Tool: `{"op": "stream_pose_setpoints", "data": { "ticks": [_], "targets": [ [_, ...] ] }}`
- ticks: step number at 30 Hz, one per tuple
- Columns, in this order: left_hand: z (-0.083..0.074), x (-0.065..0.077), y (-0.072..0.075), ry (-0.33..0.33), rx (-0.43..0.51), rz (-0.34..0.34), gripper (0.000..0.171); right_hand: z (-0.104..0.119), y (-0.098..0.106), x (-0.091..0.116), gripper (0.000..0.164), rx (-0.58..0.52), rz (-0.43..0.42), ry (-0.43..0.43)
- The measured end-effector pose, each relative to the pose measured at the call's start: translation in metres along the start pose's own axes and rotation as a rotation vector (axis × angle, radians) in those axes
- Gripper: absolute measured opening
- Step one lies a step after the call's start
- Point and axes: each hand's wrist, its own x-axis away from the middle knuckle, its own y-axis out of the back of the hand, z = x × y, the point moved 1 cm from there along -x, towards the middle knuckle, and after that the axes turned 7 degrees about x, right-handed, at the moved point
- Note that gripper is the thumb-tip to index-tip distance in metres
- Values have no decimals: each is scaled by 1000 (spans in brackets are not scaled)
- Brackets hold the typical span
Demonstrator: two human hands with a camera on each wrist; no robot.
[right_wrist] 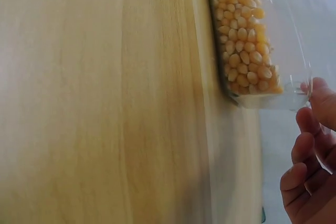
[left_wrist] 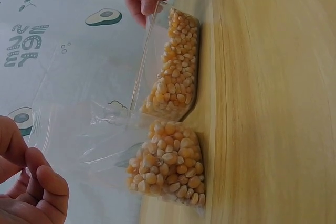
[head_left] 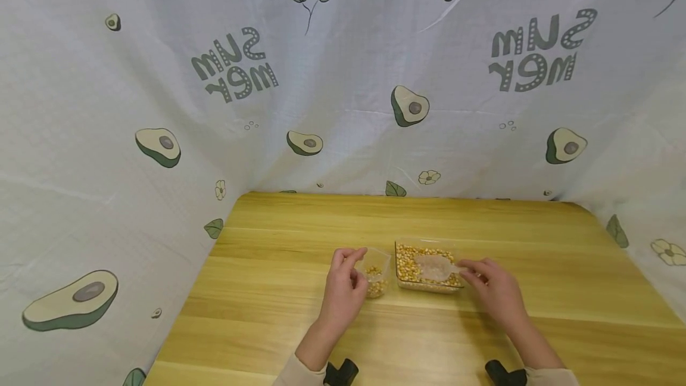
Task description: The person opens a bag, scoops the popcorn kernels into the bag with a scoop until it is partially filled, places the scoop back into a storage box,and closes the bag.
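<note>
My left hand (head_left: 343, 292) pinches the top edge of a clear plastic bag (head_left: 376, 279). Corn kernels (left_wrist: 170, 163) fill the bag's lower part, which stands on the table; its mouth is held up. Just to the right is a clear rectangular container (head_left: 429, 286), holding a bed of loose corn kernels (head_left: 408, 258). A clear plastic scoop (head_left: 435, 267) lies over these kernels, its handle reaching past the container's right rim. Thumb and fingertips of my right hand (head_left: 497, 295) pinch that handle. In the right wrist view the container's wall (right_wrist: 262, 100) comes close to the fingertips.
Bag and container stand side by side on a wood-grain table (head_left: 278, 255). A pale cloth (head_left: 343, 76) printed with avocados hangs behind the table and along its sides. Black straps (head_left: 341, 372) sit at both wrists.
</note>
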Motion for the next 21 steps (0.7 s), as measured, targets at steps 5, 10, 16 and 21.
{"op": "stream_pose_setpoints", "data": {
  "ticks": [5, 10, 16, 21],
  "targets": [
    [0, 0, 0, 13, -4, 0, 49, -4, -3, 2, 18, -43, 25, -63],
    [0, 0, 0, 19, -1, 1, 49, -11, -7, 3, 20, -80, 63, -131],
    [0, 1, 0, 25, 4, 4, 49, -15, -10, 3, 22, -135, 80, -191],
    [-1, 1, 0, 27, 3, 4, 49, -16, -12, 3, 22, -187, 69, -215]
  ]
}}
